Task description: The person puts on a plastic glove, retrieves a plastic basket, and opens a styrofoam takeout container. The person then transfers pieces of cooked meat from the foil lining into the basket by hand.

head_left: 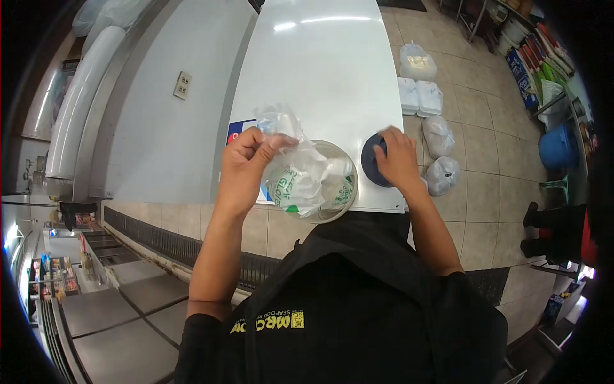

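Observation:
My left hand [246, 153] is closed in a pinch on the top of a clear plastic bag [297, 182] with green printing. The bag hangs over and partly inside a round, light-coloured tub [350, 206] at the table's near edge. White, crumpled material shows through the plastic; its kind is unclear. To the right, my right hand [400, 160] curls its fingers over a dark blue round lid [371, 168], which lies on the white table [313, 70]. Part of the lid is hidden under the fingers.
Beside the table on the tiled floor stand several tied plastic bags [438, 136] and white foam boxes [419, 97]. A blue bucket [556, 147] is at the far right, near a person's dark-clothed legs [553, 217]. A large plastic roll [86, 102] lies at upper left.

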`<state>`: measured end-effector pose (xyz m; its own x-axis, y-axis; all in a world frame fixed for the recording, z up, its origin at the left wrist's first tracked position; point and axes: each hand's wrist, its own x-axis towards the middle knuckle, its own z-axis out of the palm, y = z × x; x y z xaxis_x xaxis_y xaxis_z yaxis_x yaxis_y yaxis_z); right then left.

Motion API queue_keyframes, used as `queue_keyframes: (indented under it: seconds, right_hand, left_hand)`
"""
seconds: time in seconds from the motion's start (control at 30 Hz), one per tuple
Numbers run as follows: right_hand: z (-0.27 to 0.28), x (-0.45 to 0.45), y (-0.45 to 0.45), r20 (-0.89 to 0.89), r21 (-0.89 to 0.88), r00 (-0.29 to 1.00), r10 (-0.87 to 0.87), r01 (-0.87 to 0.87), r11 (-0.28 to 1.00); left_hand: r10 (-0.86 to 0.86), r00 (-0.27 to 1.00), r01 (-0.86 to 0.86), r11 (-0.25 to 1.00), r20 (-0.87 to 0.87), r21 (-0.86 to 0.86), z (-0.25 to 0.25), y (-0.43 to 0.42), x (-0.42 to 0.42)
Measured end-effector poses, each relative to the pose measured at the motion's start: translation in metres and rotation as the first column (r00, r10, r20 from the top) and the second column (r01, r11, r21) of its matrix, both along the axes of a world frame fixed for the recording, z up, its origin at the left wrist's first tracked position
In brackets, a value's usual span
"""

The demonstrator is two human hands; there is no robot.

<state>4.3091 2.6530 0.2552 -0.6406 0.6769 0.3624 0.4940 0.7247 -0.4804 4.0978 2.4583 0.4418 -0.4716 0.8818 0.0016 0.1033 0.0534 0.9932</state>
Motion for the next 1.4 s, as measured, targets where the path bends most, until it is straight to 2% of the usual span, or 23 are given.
queue_keyframes:
  seconds: [0.1, 0.17, 0.27, 0.33, 0.37, 0.4, 0.47, 0.5, 0.57, 0.63, 0.7, 0.77, 0.8, 0.87, 0.97, 1.0, 1.07, 1.1, 1.13, 1.17, 1.3, 1.33, 1.4]
  right_hand:
    - [0.108, -0.021, -0.038, -0.494, -0.392, 0.838, 0.231, -0.452, 0.801]
    - [0.125, -0.035, -0.067, -0.429, -0.079, 0.808, 0.405, -0.48, 0.874]
    - [0.095, -0.057, -0.076, -0.093, -0.01, 0.838, 0.538, -0.542, 0.841]
    - [0.098, -0.056, -0.073, -0.006, 0.024, 0.824, 0.566, -0.566, 0.824]
    - [0.096, -0.052, -0.074, 0.079, 0.032, 0.805, 0.588, -0.591, 0.806]
    - [0.101, -0.047, -0.07, 0.155, 0.003, 0.758, 0.633, -0.641, 0.767]
    - [0.124, -0.035, -0.063, -0.014, -0.034, 0.705, 0.709, -0.709, 0.705]
    - [0.132, -0.031, -0.058, -0.192, -0.045, 0.635, 0.748, -0.767, 0.64]
    - [0.132, -0.022, -0.034, -0.432, -0.293, 0.752, 0.497, -0.639, 0.711]
    - [0.111, -0.014, 0.0, -0.358, -0.404, 0.921, 0.154, -0.302, 0.863]
    - [0.025, -0.006, 0.027, 0.022, -0.311, 0.987, 0.156, -0.142, 0.94]
    - [-0.061, 0.013, 0.02, 0.153, 0.239, 0.984, 0.096, -0.131, 0.962]
    - [-0.073, 0.021, 0.026, 0.155, 0.245, 0.982, 0.106, -0.142, 0.959]
    - [-0.08, 0.026, 0.04, 0.214, 0.034, 0.96, 0.179, -0.19, 0.981]
    - [-0.038, -0.002, 0.046, -0.265, -0.344, 0.955, -0.133, 0.035, 0.938]
    - [0.014, -0.009, 0.037, -0.337, -0.345, 0.939, -0.063, -0.06, 0.937]
    - [0.098, -0.019, 0.008, -0.221, -0.177, 0.905, 0.362, -0.403, 0.898]
    - [0.144, -0.026, -0.012, -0.072, -0.189, 0.817, 0.573, -0.575, 0.796]
    - [0.129, -0.037, -0.032, 0.001, -0.088, 0.765, 0.644, -0.641, 0.762]
    - [0.138, -0.044, -0.056, 0.326, 0.052, 0.672, 0.665, -0.715, 0.697]
    - [0.128, -0.062, -0.079, 0.247, -0.064, 0.595, 0.765, -0.778, 0.625]
    - [0.126, -0.062, -0.076, 0.247, -0.044, 0.588, 0.77, -0.787, 0.616]
    - [0.123, -0.053, -0.076, -0.094, 0.039, 0.634, 0.768, -0.768, 0.639]
  left_hand:
    - [0.079, 0.992, -0.085, 0.994, 0.101, 0.063, -0.006, 0.003, 0.007]
    - [0.09, 0.964, -0.145, 0.966, 0.25, 0.213, -0.005, 0.006, 0.022]
    - [0.048, 0.933, -0.258, 0.78, 0.356, 0.57, 0.021, -0.005, 0.029]
    - [-0.21, 0.821, -0.27, 0.677, 0.532, 0.684, 0.047, -0.046, -0.002]
    - [0.317, 0.944, -0.295, 0.686, 0.092, 0.665, 0.057, -0.059, -0.01]
    - [0.677, 0.616, -0.33, 0.686, -0.403, 0.649, 0.066, -0.072, -0.016]
    - [0.303, 0.937, -0.333, 0.635, 0.172, 0.697, 0.084, -0.099, -0.039]
    - [0.644, 0.76, -0.557, 0.569, 0.094, 0.605, 0.086, -0.092, -0.027]
    - [0.767, 0.634, -0.698, 0.623, -0.1, 0.354, 0.069, -0.091, -0.022]
    - [0.611, 0.751, -0.617, 0.784, -0.249, 0.064, 0.035, -0.096, -0.013]
    - [0.444, 0.821, -0.503, 0.86, -0.36, -0.087, -0.01, -0.094, -0.005]
    - [0.338, 0.858, -0.424, 0.891, -0.388, -0.162, -0.041, -0.089, 0.007]
    - [0.309, 0.855, -0.427, 0.875, -0.416, -0.229, -0.051, -0.087, 0.014]
    - [0.256, 0.911, -0.349, 0.896, -0.322, -0.273, -0.068, -0.086, 0.024]
    - [0.216, 0.918, -0.335, 0.871, -0.333, -0.359, -0.09, -0.09, 0.027]
    - [0.218, 0.929, -0.318, 0.884, -0.299, -0.343, -0.107, -0.096, 0.025]
    - [0.264, 0.957, -0.288, 0.864, -0.117, -0.413, -0.106, -0.096, 0.023]
    - [0.244, 0.962, -0.272, 0.898, -0.124, -0.346, -0.11, -0.095, 0.02]
    - [0.24, 0.969, -0.245, 0.902, -0.059, -0.356, -0.116, -0.095, 0.014]
    - [0.227, 0.974, -0.206, 0.906, 0.013, -0.369, -0.122, -0.094, 0.01]
    - [0.104, 0.976, -0.156, 0.946, -0.19, -0.283, -0.108, -0.08, 0.025]
    - [0.137, 0.985, -0.169, 0.895, -0.104, -0.412, -0.105, -0.078, 0.021]
    - [0.19, 0.98, -0.16, 0.923, 0.052, -0.35, -0.12, -0.078, 0.019]
